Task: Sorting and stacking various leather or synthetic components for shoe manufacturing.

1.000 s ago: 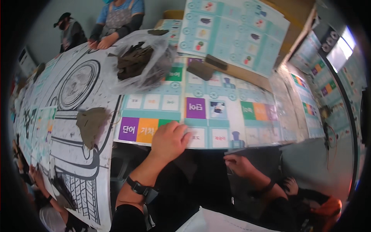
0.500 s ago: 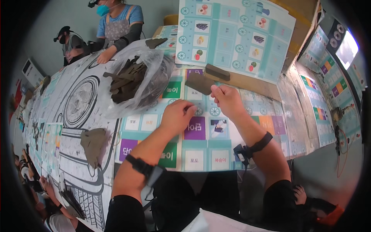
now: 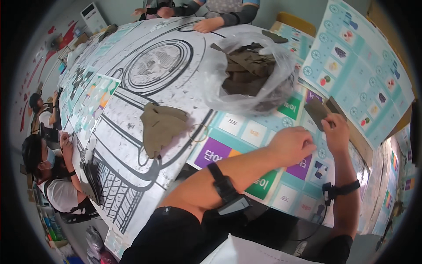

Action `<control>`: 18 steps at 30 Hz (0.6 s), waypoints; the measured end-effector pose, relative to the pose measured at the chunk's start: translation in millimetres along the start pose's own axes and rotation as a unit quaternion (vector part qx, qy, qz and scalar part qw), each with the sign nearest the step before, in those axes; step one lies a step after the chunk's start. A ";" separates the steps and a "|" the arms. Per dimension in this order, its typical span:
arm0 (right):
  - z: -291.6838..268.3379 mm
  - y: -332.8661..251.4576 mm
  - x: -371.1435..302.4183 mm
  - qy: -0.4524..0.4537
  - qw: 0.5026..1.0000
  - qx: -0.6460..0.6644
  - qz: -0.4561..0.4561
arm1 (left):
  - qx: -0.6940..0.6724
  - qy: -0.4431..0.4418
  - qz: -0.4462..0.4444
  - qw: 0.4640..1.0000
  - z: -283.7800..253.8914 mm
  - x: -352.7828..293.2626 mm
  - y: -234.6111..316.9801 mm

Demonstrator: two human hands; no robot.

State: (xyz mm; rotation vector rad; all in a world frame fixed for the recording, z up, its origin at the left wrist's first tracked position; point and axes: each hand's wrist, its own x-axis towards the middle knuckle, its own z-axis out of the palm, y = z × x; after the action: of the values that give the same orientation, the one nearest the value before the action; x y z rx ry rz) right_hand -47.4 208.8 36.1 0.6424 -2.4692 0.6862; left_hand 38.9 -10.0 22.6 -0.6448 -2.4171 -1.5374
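My right hand (image 3: pixel 337 132) pinches a flat olive-brown piece (image 3: pixel 315 113), which looks like cut fabric or thin leather, by its near end. My left hand (image 3: pixel 291 144) hovers just to the left, over the printed teal sheet (image 3: pixel 285 197), its fingers curled in with nothing visible in them. Behind the right hand a dark brown block-like strip (image 3: pixel 335 107) leans by the upright card; the hand partly covers it. Beyond my left hand stands a clear plastic bag (image 3: pixel 281 90) full of similar olive-brown pieces (image 3: pixel 246 72). A fanned stack of pieces (image 3: pixel 161 127) lies farther left.
An upright printed card (image 3: pixel 351 75) with fruit pictures stands at the back right. A thin yellowish ring (image 3: pixel 200 133) lies beside the fanned stack. Across the table are a co-worker's arms (image 3: pixel 215 23); at the left sits another person (image 3: pixel 48 169) by dark pieces (image 3: pixel 90 182).
My view has swung left, so the table things appear farther right. The olive-brown piece stays in my right hand, and my left hand remains curled close to it.
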 end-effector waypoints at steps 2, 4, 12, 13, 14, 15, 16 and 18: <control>-3.3 -8.7 1.8 -0.002 0.998 0.013 0.059 | -0.006 0.005 -0.002 1.000 1.8 -2.6 -2.1; -11.4 -5.7 0.4 0.013 0.996 0.032 0.087 | -0.011 0.004 -0.011 1.000 9.2 -3.9 -10.1; -36.9 -74.3 -58.9 -0.052 0.919 0.336 0.199 | -0.168 0.000 -0.099 0.981 -11.2 1.4 13.0; -36.0 -76.0 -66.3 -0.077 0.923 0.311 0.215 | -0.164 0.001 -0.099 0.981 -8.3 1.8 11.3; -34.6 -75.4 -70.6 -0.101 0.924 0.286 0.231 | -0.156 -0.004 -0.084 0.984 -5.4 2.7 9.9; -33.6 -73.5 -71.8 -0.101 0.923 0.292 0.230 | -0.148 -0.010 -0.068 0.987 -1.5 3.6 8.0; -31.4 -73.1 -73.7 -0.103 0.911 0.325 0.232 | -0.110 0.009 -0.032 0.993 2.0 2.8 5.7; -25.2 -72.8 -77.3 -0.094 0.884 0.391 0.239 | -0.096 0.006 -0.042 0.994 6.5 0.1 -0.7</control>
State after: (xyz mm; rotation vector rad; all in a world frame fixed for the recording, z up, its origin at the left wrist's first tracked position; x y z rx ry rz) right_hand 60.3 191.1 36.0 0.3564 -2.4848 1.9504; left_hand 38.9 -4.4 19.2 -0.5715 -2.3332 -1.8197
